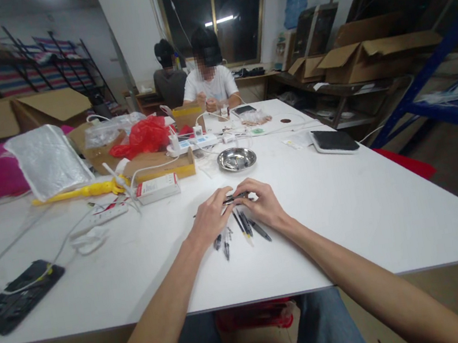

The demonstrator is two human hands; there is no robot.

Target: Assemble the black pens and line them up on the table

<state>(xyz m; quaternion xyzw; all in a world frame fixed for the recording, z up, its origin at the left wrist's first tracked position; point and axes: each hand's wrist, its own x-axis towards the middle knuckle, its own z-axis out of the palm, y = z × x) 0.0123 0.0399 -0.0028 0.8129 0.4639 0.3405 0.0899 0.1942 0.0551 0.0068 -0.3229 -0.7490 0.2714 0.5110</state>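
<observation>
- To my right, the white bench (pixel 371 212) lies open up to the flat black-topped device (pixel 334 141).
- Straight ahead, the shiny round metal dish (pixel 236 159) blocks me.
- Leftward, the red-and-white cardboard box (pixel 158 188) stands in my way.

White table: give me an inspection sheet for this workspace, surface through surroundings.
Surface: white tabletop, dark round spot toward the far end.
Things: slim dark pieces at the fingers; loose pen parts nearer the person.
Clutter: red bag, small box and crumpled tissue leftward; metal dish ahead.
Hands: left hand and right hand close together; exact grip unclear.
Cables: white cables near a power strip.
Surroundings: two people beyond; cardboard boxes.
</observation>
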